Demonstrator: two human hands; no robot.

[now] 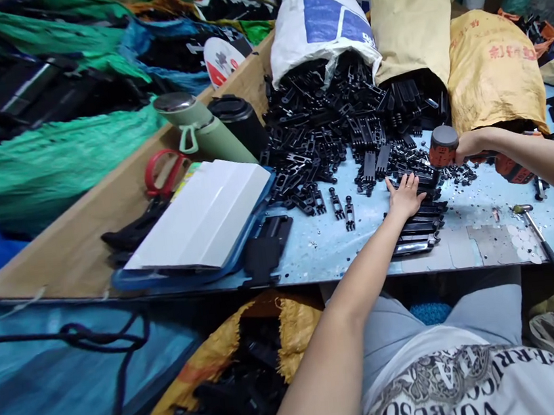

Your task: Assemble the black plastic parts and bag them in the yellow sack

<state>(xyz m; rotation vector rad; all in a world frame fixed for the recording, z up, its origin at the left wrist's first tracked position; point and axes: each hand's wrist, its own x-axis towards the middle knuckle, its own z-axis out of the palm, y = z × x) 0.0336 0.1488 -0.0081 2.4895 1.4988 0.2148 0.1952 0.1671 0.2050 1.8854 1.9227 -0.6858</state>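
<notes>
Cluttered with black parts, the pale blue surface [311, 250] is running across a workshop heaped with sacks and green cloth.

The left hand [404, 195] is lying open and flat, fingers spread, pressing on the top of a stack [421, 232] of long black plastic strips near the front edge. The right hand [471, 145] is closing firmly around a mallet [443, 147], gripping high on the orange handle just beside the grey head, which is hovering close above the far end of the stack.

The strips are looking stiff, light and smooth, so they are likely sliding on one another easily. A flat palm on top, or a pinch across the sides, would be the surest hold. The mallet is looking head-heavy, and gripping this close to the head is giving short, controlled taps.

Just left of the stack, two loose parts [341, 206] are lying side by side. Behind them a big pile [328, 129] of the same black pieces is spilling from a white sack [319, 18]; a tan sack [410, 15] and a yellow sack [492, 66] are lying beside it. A thin tool [543, 245] is resting at the right, well apart from both hands. Farther left, a white folder [203, 215], red scissors [164, 170], a green flask [204, 132] and a black cup [238, 122] are sitting along the wooden edge.
</notes>
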